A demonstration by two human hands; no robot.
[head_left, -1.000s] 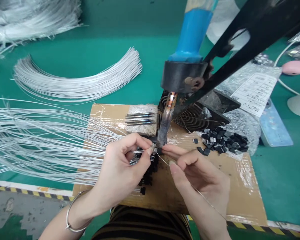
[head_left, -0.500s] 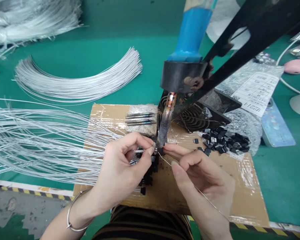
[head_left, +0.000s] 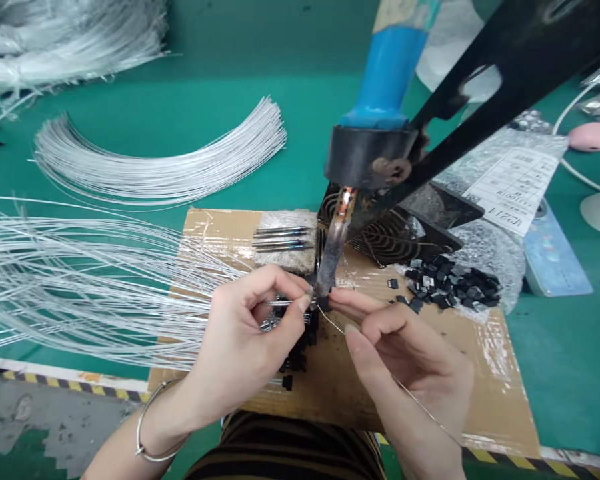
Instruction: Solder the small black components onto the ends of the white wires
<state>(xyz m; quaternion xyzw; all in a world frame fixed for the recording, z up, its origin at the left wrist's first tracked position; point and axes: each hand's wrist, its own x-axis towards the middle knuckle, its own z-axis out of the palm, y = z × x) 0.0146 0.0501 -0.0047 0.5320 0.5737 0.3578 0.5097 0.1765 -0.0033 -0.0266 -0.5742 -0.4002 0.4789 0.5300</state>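
A soldering iron (head_left: 337, 243) with a blue handle hangs tip down in a black bracket (head_left: 460, 113). Thumb and forefinger of my left hand (head_left: 253, 340) pinch a thin white wire (head_left: 280, 303), its end held at the iron's tip. My right hand (head_left: 410, 373) grips a strand of solder wire (head_left: 333, 323) that runs across the palm, its end close to the tip. The right fingertips are beside the tip as well. What exactly meets at the tip is too small to make out. Black connectors (head_left: 295, 360) with wires lie below my left fingers.
White wires (head_left: 105, 287) spread over the left side, with a curved bundle (head_left: 165, 173) behind. Spare iron tips (head_left: 280, 239) rest on a pad upon the cardboard (head_left: 480, 387). Loose black connectors (head_left: 453, 283), a black fan (head_left: 395, 230) and a labelled plastic bag (head_left: 515, 180) are at right.
The whole view has shifted very slightly. Both hands keep their grips on the wire and the solder at the iron's tip.
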